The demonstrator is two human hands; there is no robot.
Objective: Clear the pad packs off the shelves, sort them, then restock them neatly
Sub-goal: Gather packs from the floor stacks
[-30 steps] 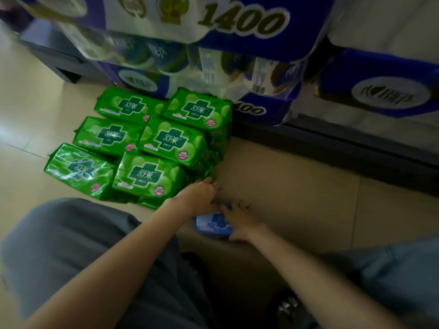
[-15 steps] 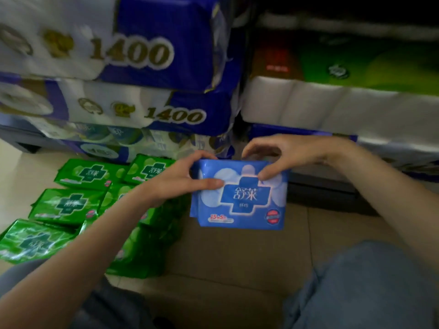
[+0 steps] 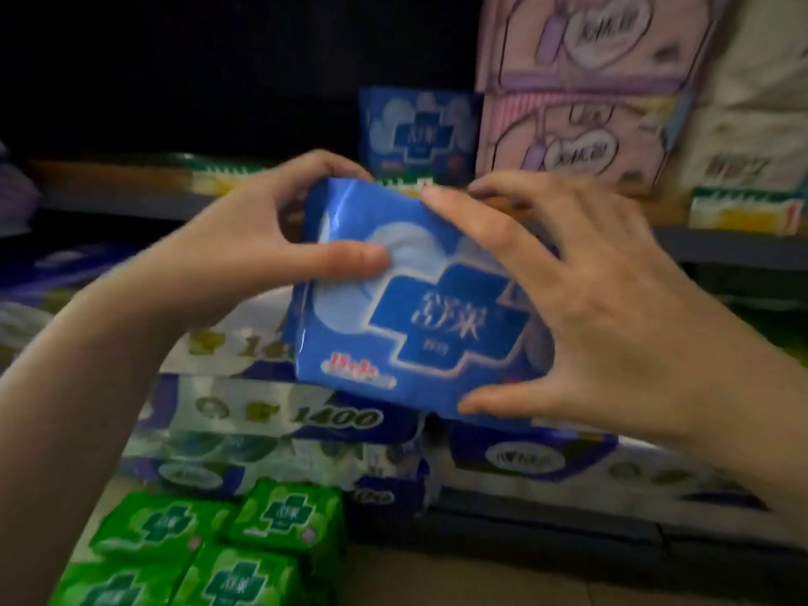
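A blue pad pack (image 3: 406, 325) with a white cross logo is held up in front of the shelves, tilted. My left hand (image 3: 262, 247) grips its left edge, thumb on the front and fingers over the top. My right hand (image 3: 581, 308) grips its right side, fingers spread over the top corner and thumb under the bottom edge. Another blue pad pack (image 3: 417, 131) stands upright on the dark shelf (image 3: 131, 199) just behind. Several green pad packs (image 3: 245, 548) lie in rows on the floor at the lower left.
Pink packs (image 3: 577, 85) are stacked on the shelf at the upper right, with white packs (image 3: 752, 124) beside them. Large blue-and-white tissue bundles (image 3: 306, 426) fill the lower shelf. Beige floor tiles (image 3: 481, 579) show at the bottom.
Both hands lifted the blue pack from the floor up to shelf height. My view rose from the floor to the upper shelf, and my right hand shifted round the pack's right side.
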